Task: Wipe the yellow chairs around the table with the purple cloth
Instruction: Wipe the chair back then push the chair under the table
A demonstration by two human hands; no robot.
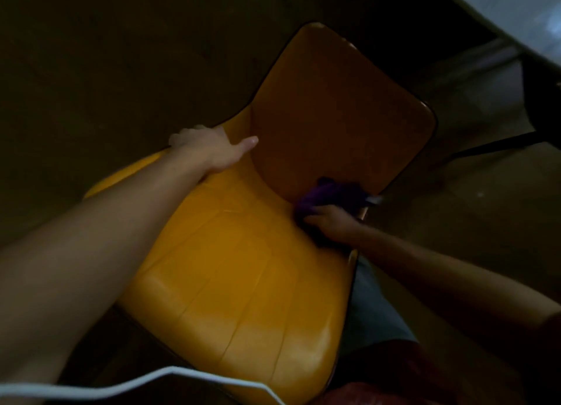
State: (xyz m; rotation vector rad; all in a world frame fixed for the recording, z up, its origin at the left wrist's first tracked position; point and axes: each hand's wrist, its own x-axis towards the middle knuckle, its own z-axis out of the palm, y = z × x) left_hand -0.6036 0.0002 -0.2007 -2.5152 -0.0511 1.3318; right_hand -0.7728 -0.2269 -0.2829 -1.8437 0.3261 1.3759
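Gripping a bunched purple cloth (329, 199), the right hand (329, 222) presses it against the right-hand side of the glossy yellow moulded plastic chair (243, 268), at the bend where the seat meets the darker, shaded backrest. Its fingers are clenched around the fabric, which bulges out above and below the knuckles. The left hand (209, 149) rests on the chair's opposite edge at the same bend: thumb extended flat along the inner surface, remaining fingers curled over the rim, grasping it. Both forearms are bare and reach in from the lower corners. A thin white cable (145, 380) loops across the bottom of the view, in front of the seat. A pale table edge (516, 18) occupies the upper right corner, well apart from the chair. Lighting is dim; floor detail cannot be made out.
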